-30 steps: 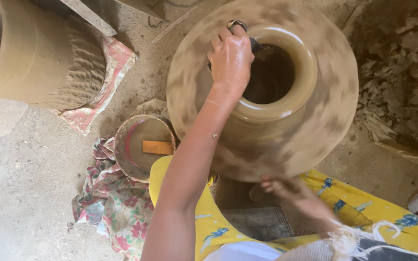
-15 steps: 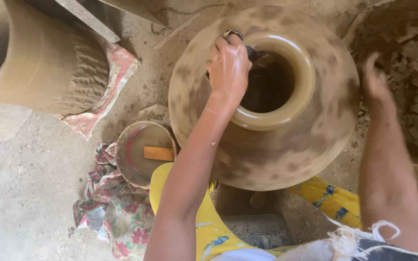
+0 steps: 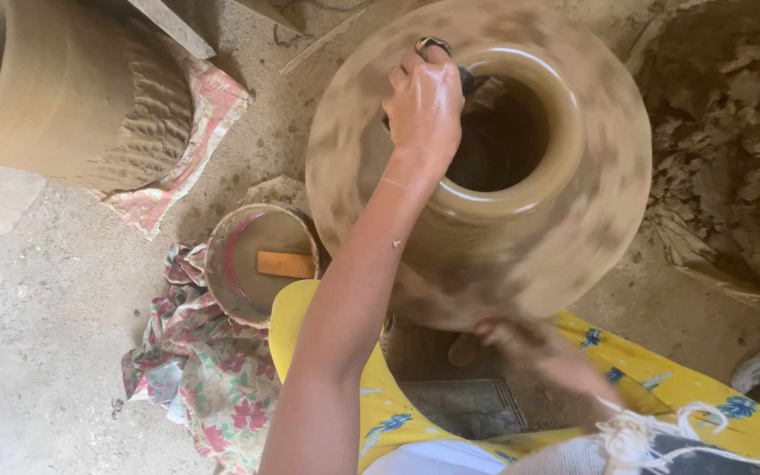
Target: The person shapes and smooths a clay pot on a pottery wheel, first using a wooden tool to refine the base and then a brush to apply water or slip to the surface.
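Note:
A large wet clay pot (image 3: pixel 573 220) with a wide round mouth stands in front of me, its surface motion-blurred. My left hand (image 3: pixel 424 105) reaches over the near-left part of the rim, fingers closed on a small dark piece (image 3: pixel 471 84) that presses against the rim's inside; a ring shows on one finger. My right hand (image 3: pixel 521 339) is low on the pot's near side, blurred, lying flat against the clay wall with nothing in it. The inside of the pot is dark.
A round bowl (image 3: pixel 222 255) of muddy water with a small orange wooden slab (image 3: pixel 285 264) sits left of the pot, on a floral cloth (image 3: pixel 204 387). Another big ribbed clay vessel (image 3: pixel 54 97) lies at top left. A heap of raw clay (image 3: pixel 732 132) fills the right.
My right hand dropped from the pot's upper right side to its lower near side. My left hand stayed on the rim. The pot's blotches have shifted, so it has turned.

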